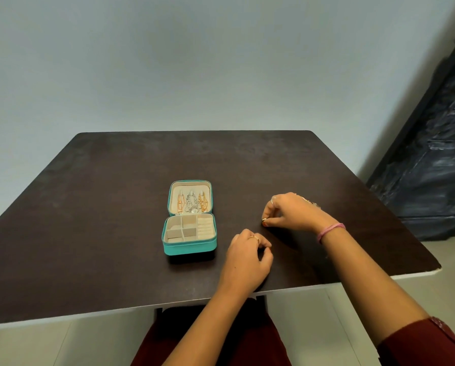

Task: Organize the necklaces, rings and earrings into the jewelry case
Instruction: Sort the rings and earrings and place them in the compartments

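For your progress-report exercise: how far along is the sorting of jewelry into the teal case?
Done: three necklaces hang inside the raised lid of the open teal jewelry case. In hand: the right hand pinches a small gold ring at the table; the left hand is curled beside the case, and what it holds cannot be seen. Left: the tray compartments and ring rolls look empty. No earrings can be made out.

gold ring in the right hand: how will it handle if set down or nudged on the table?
The gold ring, pinched at the right hand fingertips, looks tiny and thin, so probably very light. It is round and rigid, so on edge it would likely roll; laid flat, it may skid on the smooth dark table. Its small size suggests it is easy to fumble.
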A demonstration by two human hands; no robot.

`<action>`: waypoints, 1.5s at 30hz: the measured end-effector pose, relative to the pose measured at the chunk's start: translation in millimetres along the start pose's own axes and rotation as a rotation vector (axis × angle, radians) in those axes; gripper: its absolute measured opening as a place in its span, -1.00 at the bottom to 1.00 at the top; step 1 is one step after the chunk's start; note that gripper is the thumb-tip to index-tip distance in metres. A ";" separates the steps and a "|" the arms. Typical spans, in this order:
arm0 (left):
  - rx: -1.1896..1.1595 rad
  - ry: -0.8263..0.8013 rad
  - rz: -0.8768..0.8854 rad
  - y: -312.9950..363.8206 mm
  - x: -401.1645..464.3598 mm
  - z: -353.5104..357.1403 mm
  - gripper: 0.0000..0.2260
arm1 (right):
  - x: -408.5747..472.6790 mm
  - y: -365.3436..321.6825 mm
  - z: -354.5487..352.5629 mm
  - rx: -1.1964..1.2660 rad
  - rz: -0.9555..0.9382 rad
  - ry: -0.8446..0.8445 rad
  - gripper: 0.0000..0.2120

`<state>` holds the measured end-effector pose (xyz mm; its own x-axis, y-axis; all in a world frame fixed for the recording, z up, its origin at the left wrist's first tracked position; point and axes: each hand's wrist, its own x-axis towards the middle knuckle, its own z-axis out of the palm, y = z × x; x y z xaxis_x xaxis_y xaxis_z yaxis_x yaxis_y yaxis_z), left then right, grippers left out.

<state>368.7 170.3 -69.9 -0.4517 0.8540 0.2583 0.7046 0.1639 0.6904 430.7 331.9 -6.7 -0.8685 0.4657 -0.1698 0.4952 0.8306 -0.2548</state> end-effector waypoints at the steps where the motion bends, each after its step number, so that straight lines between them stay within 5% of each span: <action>1: -0.002 -0.002 -0.002 0.3 -0.1 -0.3 -0.89 | 0.0 -2.3 0.2 0.028 0.001 0.017 -0.86; 6: 0.002 -0.013 -0.003 0.9 -0.1 -1.2 -0.87 | 2.3 -11.1 0.0 0.209 0.075 0.093 -0.94; 12: 0.011 -0.011 0.014 0.5 -0.2 -0.4 -0.86 | 12.8 -17.4 3.5 0.556 0.171 -0.016 -0.93; 23: -0.001 -0.015 0.014 -0.9 0.2 0.6 -0.85 | 51.5 -26.6 11.6 0.289 0.070 0.185 -0.88; 38: -0.027 -0.016 0.015 -1.5 1.6 0.8 -0.87 | 80.6 -31.1 -12.6 -0.178 -0.179 -0.029 -0.74; 45: -0.031 -0.016 0.003 -1.8 1.6 0.2 -0.87 | 69.7 -17.9 -11.1 -0.105 -0.217 0.087 -0.72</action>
<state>366.7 171.5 -70.8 -0.4410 0.8621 0.2495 0.6884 0.1465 0.7104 361.1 352.9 -3.4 -0.9550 0.2939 -0.0387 0.2961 0.9389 -0.1757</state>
